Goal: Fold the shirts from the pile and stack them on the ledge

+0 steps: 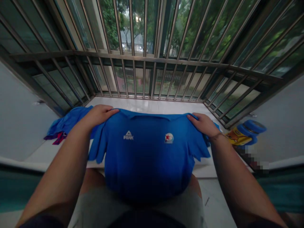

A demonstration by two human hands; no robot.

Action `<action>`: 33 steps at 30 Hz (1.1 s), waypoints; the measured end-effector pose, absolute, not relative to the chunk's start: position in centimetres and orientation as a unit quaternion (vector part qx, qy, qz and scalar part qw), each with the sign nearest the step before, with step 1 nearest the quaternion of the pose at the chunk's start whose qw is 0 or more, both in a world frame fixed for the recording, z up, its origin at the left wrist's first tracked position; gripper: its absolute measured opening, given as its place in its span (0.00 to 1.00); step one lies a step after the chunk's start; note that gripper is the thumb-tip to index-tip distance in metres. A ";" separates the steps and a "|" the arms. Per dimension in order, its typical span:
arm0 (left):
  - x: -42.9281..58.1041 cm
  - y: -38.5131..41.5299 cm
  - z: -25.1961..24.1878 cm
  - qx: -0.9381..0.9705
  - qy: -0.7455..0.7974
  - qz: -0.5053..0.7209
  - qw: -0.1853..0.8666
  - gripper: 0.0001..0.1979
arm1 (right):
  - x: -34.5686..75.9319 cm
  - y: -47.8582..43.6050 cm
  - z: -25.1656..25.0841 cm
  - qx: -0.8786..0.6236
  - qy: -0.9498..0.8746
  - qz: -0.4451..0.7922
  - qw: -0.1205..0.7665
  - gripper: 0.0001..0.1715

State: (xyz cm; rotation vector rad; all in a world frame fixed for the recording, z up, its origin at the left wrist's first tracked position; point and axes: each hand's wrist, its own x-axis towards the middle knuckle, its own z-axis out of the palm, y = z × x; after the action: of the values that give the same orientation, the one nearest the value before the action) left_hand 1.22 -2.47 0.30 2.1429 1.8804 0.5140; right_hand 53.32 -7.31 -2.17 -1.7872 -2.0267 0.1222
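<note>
- So, your left hand (99, 115) is closed on the left shoulder of a blue polo shirt (147, 155), palm down, with the fingers curled over the fabric just beside the collar (147, 114).
- Your right hand (201, 124) grips the opposite shoulder the same way, narrow around a fold of cloth, with a thin bracelet (217, 136) on that wrist.
- Between your hands, the shirt hangs front side up and spread wide. Its bottom end droops over your lap, against your grey shorts (83, 212), and goes dark there.
- Both short sleeves hang loose, the left one (98, 144) and the right one (199, 148) just below your hands.
- On the chest you have a white PEAK logo (128, 135) and a round badge with a red star (169, 137).
- Off past your left forearm, a crumpled blue garment (67, 122) lies on a white tiled ledge (152, 106), with a maroon-and-purple piece of cloth (58, 138) at its edge.
- Past your right hand sits a container with a yellow label and a blue lid (247, 134) (the blurred patch beside it (253, 161) is too pixelated to name).
- Ahead of you, steel window bars (144, 57) stand in front of green trees (204, 28).
</note>
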 end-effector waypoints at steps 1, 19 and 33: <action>2.6 0.0 -0.3 0.738 0.654 0.143 0.089 0.19 | 52.5 -5.1 -3.1 -0.659 -0.721 0.029 0.214 0.35; 12.5 -9.5 -26.0 0.788 0.610 0.064 0.059 0.37 | 41.1 -13.5 -24.9 -0.678 -0.729 0.079 0.051 0.41; 9.3 -5.8 -23.3 0.676 0.734 0.048 0.031 0.35 | 45.4 -13.8 -24.2 -0.759 -0.649 0.017 0.044 0.37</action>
State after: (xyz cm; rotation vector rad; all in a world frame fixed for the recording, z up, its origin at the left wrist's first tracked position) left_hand 9.30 -5.82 -23.27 2.0832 2.2626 0.1487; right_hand 45.44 -13.75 -24.16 -2.3191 -1.9844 0.0524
